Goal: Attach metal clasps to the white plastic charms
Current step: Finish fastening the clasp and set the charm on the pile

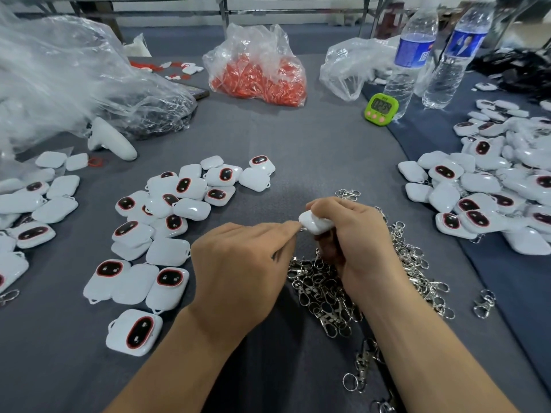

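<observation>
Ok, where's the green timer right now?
In the head view, the green timer stands toward the back of the grey table, right of centre, beside the base of a water bottle and in front of a clear plastic bag.

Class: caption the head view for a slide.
Right hand grips white charm; left hand pinches metal clasp to it, above clasp pile.

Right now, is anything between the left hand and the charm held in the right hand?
Nothing visible. The right hand holds the white charm above the clasp pile, and the left hand pinches its corner.
</observation>
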Tool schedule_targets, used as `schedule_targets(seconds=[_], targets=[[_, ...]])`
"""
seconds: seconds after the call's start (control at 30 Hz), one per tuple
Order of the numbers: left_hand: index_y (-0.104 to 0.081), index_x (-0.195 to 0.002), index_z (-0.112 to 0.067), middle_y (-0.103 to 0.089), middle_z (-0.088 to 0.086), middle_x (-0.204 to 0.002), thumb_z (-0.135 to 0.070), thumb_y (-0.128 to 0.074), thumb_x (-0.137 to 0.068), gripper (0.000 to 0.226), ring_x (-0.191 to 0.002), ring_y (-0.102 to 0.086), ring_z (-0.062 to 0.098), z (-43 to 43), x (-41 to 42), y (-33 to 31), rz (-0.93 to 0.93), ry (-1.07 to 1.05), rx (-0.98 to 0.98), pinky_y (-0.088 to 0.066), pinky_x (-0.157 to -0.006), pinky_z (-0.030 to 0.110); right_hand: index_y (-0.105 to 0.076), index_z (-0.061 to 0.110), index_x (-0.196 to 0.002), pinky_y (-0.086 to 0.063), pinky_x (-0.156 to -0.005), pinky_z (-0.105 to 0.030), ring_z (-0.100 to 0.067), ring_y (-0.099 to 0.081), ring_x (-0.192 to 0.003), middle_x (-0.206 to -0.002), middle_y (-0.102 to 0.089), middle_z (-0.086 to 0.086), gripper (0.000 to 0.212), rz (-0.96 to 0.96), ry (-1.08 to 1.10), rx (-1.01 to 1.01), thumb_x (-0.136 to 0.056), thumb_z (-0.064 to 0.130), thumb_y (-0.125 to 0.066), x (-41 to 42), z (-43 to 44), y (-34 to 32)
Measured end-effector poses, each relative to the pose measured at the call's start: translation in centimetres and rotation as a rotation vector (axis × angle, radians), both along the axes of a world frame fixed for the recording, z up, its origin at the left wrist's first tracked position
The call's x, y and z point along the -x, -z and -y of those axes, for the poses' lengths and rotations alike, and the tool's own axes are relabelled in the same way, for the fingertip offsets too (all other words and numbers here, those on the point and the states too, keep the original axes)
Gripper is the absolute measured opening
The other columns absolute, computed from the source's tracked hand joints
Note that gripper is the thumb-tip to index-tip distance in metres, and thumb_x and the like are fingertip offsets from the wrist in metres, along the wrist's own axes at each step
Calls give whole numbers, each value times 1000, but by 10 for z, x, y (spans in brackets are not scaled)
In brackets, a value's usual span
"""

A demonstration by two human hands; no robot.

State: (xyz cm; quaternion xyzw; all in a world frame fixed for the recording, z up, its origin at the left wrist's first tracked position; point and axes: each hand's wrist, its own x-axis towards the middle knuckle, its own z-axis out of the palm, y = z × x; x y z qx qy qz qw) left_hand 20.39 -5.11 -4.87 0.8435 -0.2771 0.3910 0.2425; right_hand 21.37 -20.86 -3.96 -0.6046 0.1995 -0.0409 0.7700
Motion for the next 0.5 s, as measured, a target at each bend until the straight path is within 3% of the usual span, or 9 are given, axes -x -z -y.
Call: schedule_targets(seconds=[0.13,0.2,0.3,0.37,0.43,0.5], targets=[[-81,-92,-28,-71,-9,-66,-26,-73,-91,8,-51,-57,16,0,1,3,-19,-70,-70,-40,-53,30,-76,10,-72,-24,-41,-21,-12,-34,-44,-61,-56,-6,16,23,20,-9,-83,4,-66,1,0,-2],[-80,-94,-33,-71,-9,-65,-33,-73,-87,10,-51,-57,17,3,0,5,-144,-97,-27,-41,-52,28,-75,10,-71,-26,-39,-19,-12,-35,-41,-59,-58,-6,18,60,29,-9,-84,2,-66,2,0,-2],[-71,-103,-47,-72,-23,-73,-48,-69,-82,22,-65,-66,1,6,-4,3,-556,-45,222,-54,-64,30,-75,12,-78,-26,-38,-19,-13,-37,-38,-61,-62,-6,17,109,36,-6,-86,1,-66,3,0,-4],[-73,-96,-45,-71,-28,-72,-45,-74,-81,14,-68,-68,-5,5,-8,3,-710,8,379,-56,-69,27,-76,11,-81,-29,-38,-19,-14,-38,-39,-63,-64,-5,16,127,36,-10,-87,0,-66,3,1,-5],[-79,-84,-37,-72,-22,-69,-34,-80,-83,4,-64,-69,-1,4,-13,2,-788,60,498,-58,-68,28,-77,12,-81,-32,-38,-19,-14,-39,-40,-65,-65,-6,18,138,31,-7,-86,-2,-66,4,1,-6],[-79,-79,-36,-74,-12,-67,-30,-79,-84,8,-59,-70,7,3,-15,1,-857,117,602,-57,-63,25,-77,14,-79,-33,-39,-19,-14,-40,-40,-66,-65,-6,22,160,26,11,-85,-4,-66,5,1,-6]])
